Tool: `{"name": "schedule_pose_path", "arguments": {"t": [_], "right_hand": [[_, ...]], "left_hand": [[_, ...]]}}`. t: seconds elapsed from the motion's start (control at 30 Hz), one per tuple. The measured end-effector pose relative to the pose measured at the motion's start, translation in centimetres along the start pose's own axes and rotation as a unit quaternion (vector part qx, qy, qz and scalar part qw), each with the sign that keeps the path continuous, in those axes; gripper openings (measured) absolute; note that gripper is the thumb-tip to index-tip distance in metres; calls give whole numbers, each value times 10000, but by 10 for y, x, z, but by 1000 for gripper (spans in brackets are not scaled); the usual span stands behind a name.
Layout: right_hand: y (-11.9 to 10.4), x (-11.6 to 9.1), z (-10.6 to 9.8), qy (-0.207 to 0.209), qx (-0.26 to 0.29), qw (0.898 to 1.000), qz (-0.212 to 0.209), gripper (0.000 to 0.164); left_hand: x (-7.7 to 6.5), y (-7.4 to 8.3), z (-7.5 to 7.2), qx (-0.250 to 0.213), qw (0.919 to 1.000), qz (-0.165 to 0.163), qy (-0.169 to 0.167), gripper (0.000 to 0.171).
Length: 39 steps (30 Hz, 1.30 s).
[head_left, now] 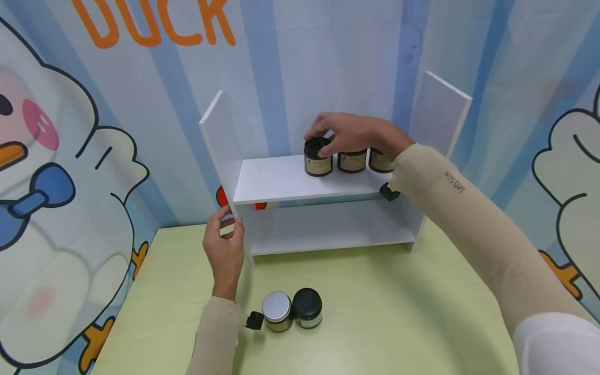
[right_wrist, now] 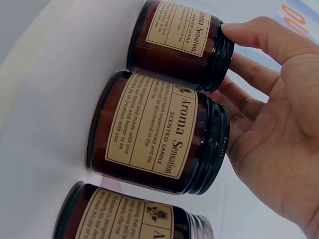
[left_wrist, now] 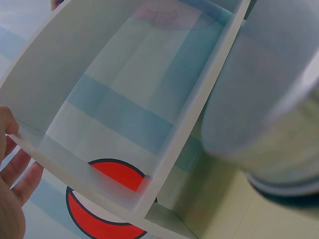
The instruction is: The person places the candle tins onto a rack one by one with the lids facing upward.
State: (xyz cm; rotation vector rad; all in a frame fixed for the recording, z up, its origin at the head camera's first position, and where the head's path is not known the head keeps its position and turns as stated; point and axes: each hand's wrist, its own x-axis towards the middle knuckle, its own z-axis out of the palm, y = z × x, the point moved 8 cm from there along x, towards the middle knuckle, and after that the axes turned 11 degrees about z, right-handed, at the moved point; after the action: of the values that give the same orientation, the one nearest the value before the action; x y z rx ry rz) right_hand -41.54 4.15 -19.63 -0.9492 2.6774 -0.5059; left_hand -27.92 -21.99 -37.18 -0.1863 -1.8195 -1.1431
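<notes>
On the upper board of a white two-tier shelf (head_left: 276,179) three dark amber scented candle jars stand in a row. My right hand (head_left: 351,133) grips the black lid of the leftmost candle jar (head_left: 319,165) between thumb and fingers. Beside it are the middle candle jar (head_left: 352,162) and the right one (head_left: 380,163), partly hidden by my wrist. In the right wrist view, the middle jar (right_wrist: 149,129) has a black lid and the nearest jar (right_wrist: 124,219) a silver one. My left hand (head_left: 225,252) pinches the shelf's left side panel (left_wrist: 55,154).
Near my left wrist on the pale yellow-green table (head_left: 375,312) stand a silver-lidded jar (head_left: 276,307) and a black-lidded jar (head_left: 307,304), side by side. Behind the shelf hangs a blue striped cloth (head_left: 304,62) with cartoon ducks.
</notes>
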Motion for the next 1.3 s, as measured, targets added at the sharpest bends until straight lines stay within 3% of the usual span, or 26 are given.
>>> {"name": "schedule_pose_path", "arguments": {"t": [0.7, 1.3], "right_hand": [[-1, -3, -1, 170, 145, 9997, -32, 51], [-9, -38, -6, 571, 916, 9918, -684, 46]], "left_hand": [[-1, -1, -3, -19, 10000, -61, 0, 35], [-1, -2, -2, 72, 9999, -79, -18, 35]]}}
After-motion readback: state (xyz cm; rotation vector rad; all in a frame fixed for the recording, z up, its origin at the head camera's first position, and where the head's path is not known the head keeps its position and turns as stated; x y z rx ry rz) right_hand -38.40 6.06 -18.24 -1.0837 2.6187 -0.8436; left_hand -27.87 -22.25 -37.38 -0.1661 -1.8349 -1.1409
